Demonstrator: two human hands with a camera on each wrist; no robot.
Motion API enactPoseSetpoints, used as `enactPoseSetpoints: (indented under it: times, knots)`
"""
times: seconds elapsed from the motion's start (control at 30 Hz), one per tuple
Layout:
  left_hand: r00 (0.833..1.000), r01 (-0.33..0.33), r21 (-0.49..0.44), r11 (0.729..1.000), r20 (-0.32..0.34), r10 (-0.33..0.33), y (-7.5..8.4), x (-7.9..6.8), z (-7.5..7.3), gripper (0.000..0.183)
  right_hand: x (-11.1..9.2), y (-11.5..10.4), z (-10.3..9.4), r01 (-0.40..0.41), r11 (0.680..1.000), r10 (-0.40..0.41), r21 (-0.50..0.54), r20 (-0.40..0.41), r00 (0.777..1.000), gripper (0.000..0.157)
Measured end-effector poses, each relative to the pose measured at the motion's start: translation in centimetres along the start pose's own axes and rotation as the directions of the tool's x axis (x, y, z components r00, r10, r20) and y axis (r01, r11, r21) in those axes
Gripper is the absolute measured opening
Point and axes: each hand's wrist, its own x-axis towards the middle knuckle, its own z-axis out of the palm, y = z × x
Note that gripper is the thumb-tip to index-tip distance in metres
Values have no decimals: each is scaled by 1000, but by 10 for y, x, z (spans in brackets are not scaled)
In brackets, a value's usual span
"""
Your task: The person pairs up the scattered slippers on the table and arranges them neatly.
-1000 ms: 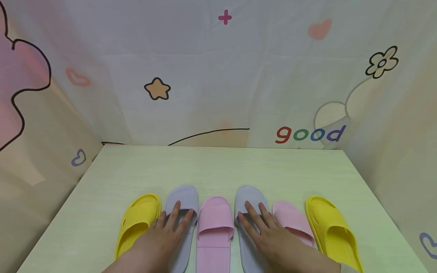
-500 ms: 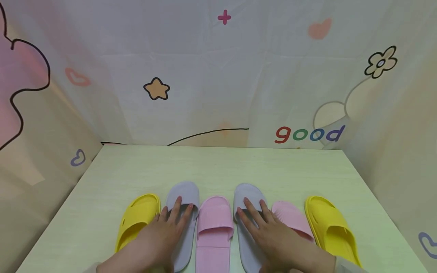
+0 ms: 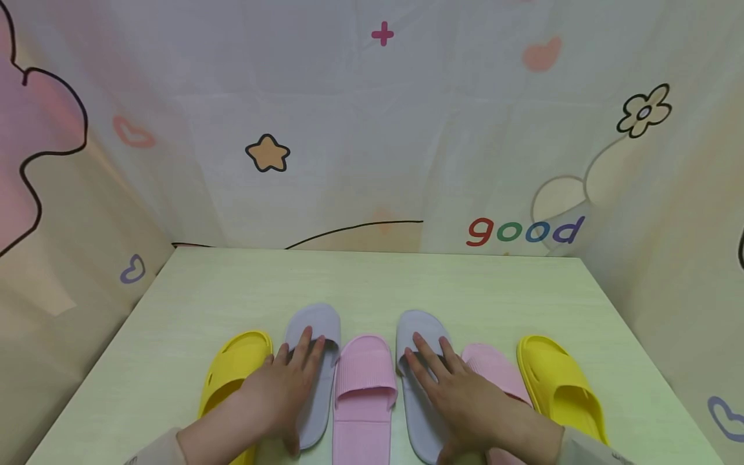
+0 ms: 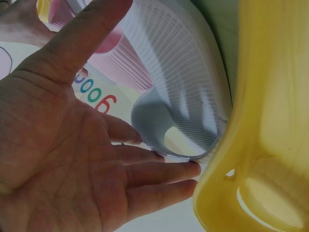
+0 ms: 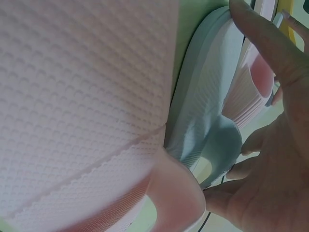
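My left hand (image 3: 281, 394) lies over the left grey slipper (image 3: 316, 316), its fingertips on the strap. In the left wrist view that hand's fingers (image 4: 159, 174) are spread and fairly straight against the slipper's strap, the thumb stretched toward the heel end. Over the right grey slipper (image 3: 421, 323) is my right hand (image 3: 459, 394), with straight fingers resting on that strap. The right wrist view shows its thumb (image 5: 265, 38) by the heel end. Both grey slippers lie toe away, partly covered by the hands. Between them sits a pink slipper (image 3: 365, 368).
A yellow slipper (image 3: 238, 355) stands at the left end of the row, close beside my left hand. On the right are another pink slipper (image 3: 494, 368), partly under my right hand, and another yellow slipper (image 3: 552, 365). Printed cloth (image 3: 349, 129) surrounds the pale tabletop (image 3: 372, 281).
Both hands have slid away from me with the grey slippers, the left one farther. The grey toes now reach beyond the pink and yellow ones, which have stayed put.
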Motion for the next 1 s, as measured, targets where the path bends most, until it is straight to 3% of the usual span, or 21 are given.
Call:
enactPoseSetpoints:
  times: [0.5,1.0]
  knots:
    - [1000,-3,1,1000,-20,3,-2,10,-3,161,8,6,-4,-45,997,41,68,53,998,154]
    - [1000,26,-45,999,14,-25,-4,22,-9,161,19,10,-9,-92,994,86,60,88,992,153]
